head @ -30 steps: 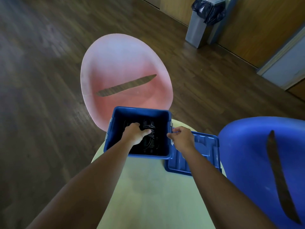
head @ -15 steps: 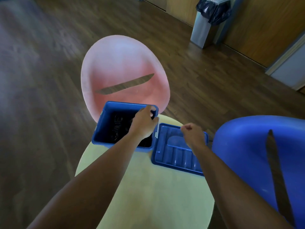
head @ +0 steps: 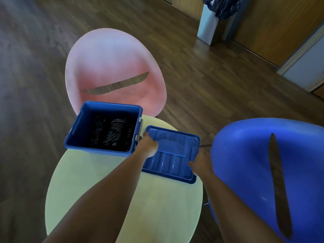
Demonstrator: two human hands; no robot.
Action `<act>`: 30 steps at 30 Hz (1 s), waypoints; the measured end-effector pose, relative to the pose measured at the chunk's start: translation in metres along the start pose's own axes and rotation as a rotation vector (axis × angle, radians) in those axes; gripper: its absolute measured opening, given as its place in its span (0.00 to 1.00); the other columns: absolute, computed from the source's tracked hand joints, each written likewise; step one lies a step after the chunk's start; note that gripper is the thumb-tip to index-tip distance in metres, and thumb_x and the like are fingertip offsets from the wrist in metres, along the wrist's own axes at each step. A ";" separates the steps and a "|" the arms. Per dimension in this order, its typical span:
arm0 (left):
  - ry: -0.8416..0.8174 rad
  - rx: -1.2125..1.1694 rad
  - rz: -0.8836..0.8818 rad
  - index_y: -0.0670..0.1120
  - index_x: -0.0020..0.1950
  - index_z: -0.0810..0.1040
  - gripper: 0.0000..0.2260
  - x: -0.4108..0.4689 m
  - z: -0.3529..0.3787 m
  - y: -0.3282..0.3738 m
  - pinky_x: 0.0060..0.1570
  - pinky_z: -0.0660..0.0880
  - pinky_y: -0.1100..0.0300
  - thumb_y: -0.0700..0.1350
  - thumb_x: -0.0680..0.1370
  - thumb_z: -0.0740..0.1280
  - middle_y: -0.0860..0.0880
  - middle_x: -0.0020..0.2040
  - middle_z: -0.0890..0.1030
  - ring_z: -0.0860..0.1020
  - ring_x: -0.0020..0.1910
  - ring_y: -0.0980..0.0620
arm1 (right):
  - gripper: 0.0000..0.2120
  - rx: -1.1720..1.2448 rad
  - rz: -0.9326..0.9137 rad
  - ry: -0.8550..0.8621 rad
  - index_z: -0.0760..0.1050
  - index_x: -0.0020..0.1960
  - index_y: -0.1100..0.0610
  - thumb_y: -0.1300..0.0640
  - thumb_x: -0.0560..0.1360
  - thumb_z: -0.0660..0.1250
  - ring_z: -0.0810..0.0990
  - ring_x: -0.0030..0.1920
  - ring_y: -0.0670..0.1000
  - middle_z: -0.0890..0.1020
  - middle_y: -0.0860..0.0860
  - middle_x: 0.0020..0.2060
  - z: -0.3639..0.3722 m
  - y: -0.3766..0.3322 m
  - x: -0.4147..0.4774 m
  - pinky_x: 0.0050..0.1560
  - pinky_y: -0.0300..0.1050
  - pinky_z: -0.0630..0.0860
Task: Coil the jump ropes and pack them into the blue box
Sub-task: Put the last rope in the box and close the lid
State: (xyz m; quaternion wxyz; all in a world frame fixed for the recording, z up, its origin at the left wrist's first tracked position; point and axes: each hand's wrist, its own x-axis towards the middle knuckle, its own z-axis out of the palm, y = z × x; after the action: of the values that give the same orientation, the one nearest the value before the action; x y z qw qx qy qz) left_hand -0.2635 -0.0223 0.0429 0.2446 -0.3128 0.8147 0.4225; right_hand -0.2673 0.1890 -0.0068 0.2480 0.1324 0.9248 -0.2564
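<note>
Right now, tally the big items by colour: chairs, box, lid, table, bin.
Blue: 3 - box, lid, blue chair
Pink: 1 - pink chair
Pale yellow: 1 - table
Grey: 1 - bin
Total: 6

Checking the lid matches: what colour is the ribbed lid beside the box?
Blue ribbed plastic lid, same as the box; head view.

Round pale table [head: 108, 195], open blue box [head: 82, 135], blue lid [head: 173, 160]
</note>
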 end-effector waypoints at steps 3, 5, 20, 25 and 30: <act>0.004 0.015 -0.070 0.47 0.83 0.43 0.34 0.011 0.011 -0.009 0.33 0.65 0.55 0.45 0.83 0.60 0.39 0.46 0.77 0.72 0.35 0.46 | 0.24 0.010 0.014 -0.037 0.71 0.64 0.60 0.60 0.71 0.74 0.80 0.51 0.57 0.79 0.57 0.55 0.009 0.015 0.008 0.47 0.50 0.79; 0.004 0.023 -0.095 0.46 0.83 0.41 0.35 0.016 0.018 -0.014 0.36 0.67 0.54 0.46 0.83 0.60 0.38 0.48 0.77 0.73 0.39 0.44 | 0.16 -0.004 0.009 -0.018 0.74 0.60 0.61 0.62 0.73 0.71 0.79 0.47 0.56 0.80 0.57 0.52 0.009 0.019 0.008 0.41 0.46 0.76; 0.196 -0.107 0.012 0.43 0.65 0.75 0.23 0.009 0.025 0.017 0.40 0.72 0.54 0.59 0.84 0.53 0.40 0.58 0.78 0.78 0.50 0.42 | 0.18 0.606 0.347 0.163 0.78 0.52 0.60 0.49 0.80 0.54 0.79 0.44 0.58 0.81 0.57 0.47 -0.038 0.031 0.012 0.45 0.49 0.75; 0.202 -0.633 0.167 0.53 0.62 0.76 0.20 -0.020 0.009 0.067 0.43 0.72 0.59 0.60 0.84 0.49 0.49 0.63 0.75 0.83 0.52 0.47 | 0.30 1.282 0.409 0.216 0.77 0.58 0.57 0.34 0.78 0.52 0.82 0.46 0.54 0.83 0.54 0.51 -0.078 0.004 0.012 0.49 0.51 0.79; 0.226 -0.826 0.424 0.58 0.44 0.80 0.12 -0.043 -0.040 0.093 0.52 0.78 0.58 0.51 0.83 0.60 0.52 0.48 0.79 0.78 0.52 0.50 | 0.27 1.828 0.244 0.182 0.73 0.45 0.63 0.38 0.81 0.54 0.80 0.50 0.58 0.78 0.58 0.45 -0.122 -0.046 -0.005 0.62 0.52 0.77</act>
State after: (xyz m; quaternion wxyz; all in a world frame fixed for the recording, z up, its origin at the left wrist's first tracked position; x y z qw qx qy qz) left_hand -0.3058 -0.0016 0.1422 -0.0818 -0.2546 0.6460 0.7150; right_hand -0.3278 0.2157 0.1060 -0.0014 0.3925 0.3586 -0.8469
